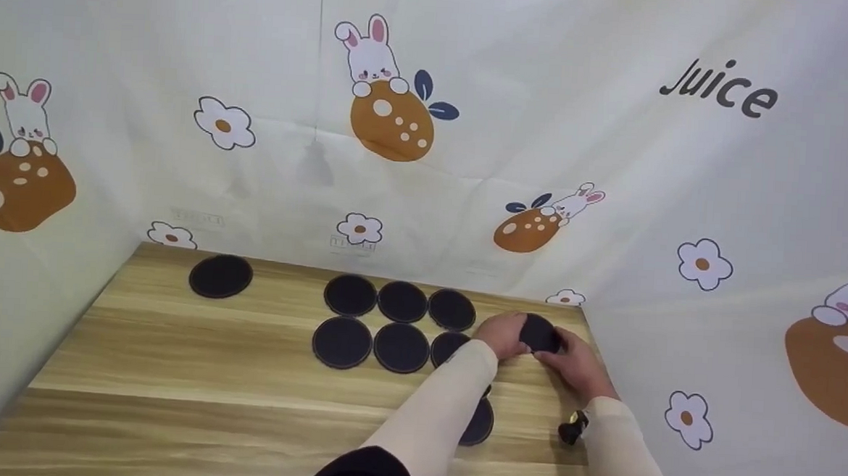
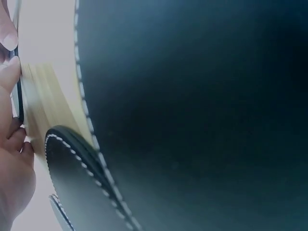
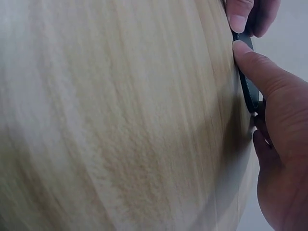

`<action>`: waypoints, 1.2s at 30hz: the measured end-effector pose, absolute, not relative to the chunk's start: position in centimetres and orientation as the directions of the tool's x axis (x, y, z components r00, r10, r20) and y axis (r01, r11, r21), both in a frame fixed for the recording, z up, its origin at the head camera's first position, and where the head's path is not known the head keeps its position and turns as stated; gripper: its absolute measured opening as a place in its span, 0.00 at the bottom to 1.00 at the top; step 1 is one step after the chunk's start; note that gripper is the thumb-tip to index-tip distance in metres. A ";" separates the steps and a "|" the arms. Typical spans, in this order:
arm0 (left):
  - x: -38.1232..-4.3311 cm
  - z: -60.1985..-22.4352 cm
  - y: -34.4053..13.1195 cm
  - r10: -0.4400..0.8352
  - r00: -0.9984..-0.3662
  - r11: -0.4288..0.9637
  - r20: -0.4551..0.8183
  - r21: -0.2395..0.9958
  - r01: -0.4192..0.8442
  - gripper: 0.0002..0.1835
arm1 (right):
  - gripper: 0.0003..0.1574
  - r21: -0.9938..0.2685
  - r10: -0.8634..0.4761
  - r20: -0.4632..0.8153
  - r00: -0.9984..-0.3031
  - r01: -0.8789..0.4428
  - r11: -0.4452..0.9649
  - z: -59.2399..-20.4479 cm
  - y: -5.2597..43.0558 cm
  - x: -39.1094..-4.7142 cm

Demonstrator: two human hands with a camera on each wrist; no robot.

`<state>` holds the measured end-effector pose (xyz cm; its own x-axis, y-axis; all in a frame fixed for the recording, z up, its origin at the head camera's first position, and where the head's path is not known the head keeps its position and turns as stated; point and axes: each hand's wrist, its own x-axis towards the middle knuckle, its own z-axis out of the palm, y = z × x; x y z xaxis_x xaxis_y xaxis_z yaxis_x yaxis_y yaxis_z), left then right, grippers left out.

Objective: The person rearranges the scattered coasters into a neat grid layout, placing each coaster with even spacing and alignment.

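Observation:
Between my two hands, at the right back of the wooden table, is a round black coaster (image 1: 539, 334) with a stitched rim. My left hand (image 1: 500, 334) pinches its left edge while my right hand (image 1: 578, 366) grips the right edge. In the right wrist view the coaster (image 3: 248, 89) is seen edge-on, with the thumbs close together on its near side. Just left of my hands, more black coasters (image 1: 401, 347) lie flat in rows. My left forearm hides parts of the nearest ones. Very close in the left wrist view is a coaster's white-stitched edge (image 2: 85, 108).
One separate coaster (image 1: 221, 276) lies at the back left of the wooden table (image 1: 192, 371). Printed fabric walls (image 1: 267, 186) rise behind the table and on both sides. A small black device (image 1: 571, 427) sits by my right wrist.

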<state>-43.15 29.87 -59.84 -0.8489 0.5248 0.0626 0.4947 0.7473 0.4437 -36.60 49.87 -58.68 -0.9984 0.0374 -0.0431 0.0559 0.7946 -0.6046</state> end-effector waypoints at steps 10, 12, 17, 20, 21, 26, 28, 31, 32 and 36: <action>-43.2 -59.3 29.8 0.529 -0.843 0.710 0.095 0.494 0.502 0.28 | 0.56 -0.615 0.046 0.019 -0.999 0.025 0.788 -59.0 49.9 -36.4; -43.2 -59.3 29.9 0.535 -0.838 0.701 0.107 0.498 0.511 0.28 | 0.56 -0.622 0.042 0.026 -0.999 0.017 0.783 -59.1 50.0 -36.3; -43.2 -59.3 30.0 0.545 -0.830 0.692 0.113 0.498 0.523 0.28 | 0.56 -0.602 0.040 0.038 -0.998 0.009 0.798 -59.1 50.2 -36.2; -43.1 -59.1 29.8 0.542 -0.833 0.694 0.112 0.500 0.518 0.27 | 0.57 -0.593 0.037 0.049 -0.998 0.001 0.805 -59.1 50.2 -36.0; -43.1 -59.0 29.7 0.541 -0.834 0.694 0.110 0.502 0.516 0.27 | 0.57 -0.595 0.040 0.050 -0.998 0.002 0.804 -59.0 50.2 -36.0; -42.7 -58.5 29.0 0.537 -0.837 0.693 0.103 0.512 0.508 0.27 | 0.60 -0.643 0.052 0.044 -0.998 0.012 0.766 -58.8 50.1 -35.9; -42.6 -58.3 28.7 0.539 -0.835 0.686 0.111 0.518 0.511 0.27 | 0.61 -0.691 0.061 0.027 -0.998 0.025 0.722 -58.6 50.0 -35.7; -42.3 -58.3 28.5 0.534 -0.834 0.677 0.141 0.519 0.522 0.27 | 0.60 -0.742 0.066 0.019 -0.998 0.030 0.669 -58.3 49.8 -35.4; -42.2 -58.2 28.3 0.532 -0.835 0.676 0.142 0.521 0.520 0.28 | 0.60 -0.750 0.060 0.023 -0.998 0.022 0.661 -58.2 49.7 -35.3; -41.4 -57.5 27.6 0.525 -0.839 0.680 0.141 0.524 0.513 0.29 | 0.59 -0.731 0.041 0.039 -0.998 0.000 0.682 -57.7 49.5 -34.7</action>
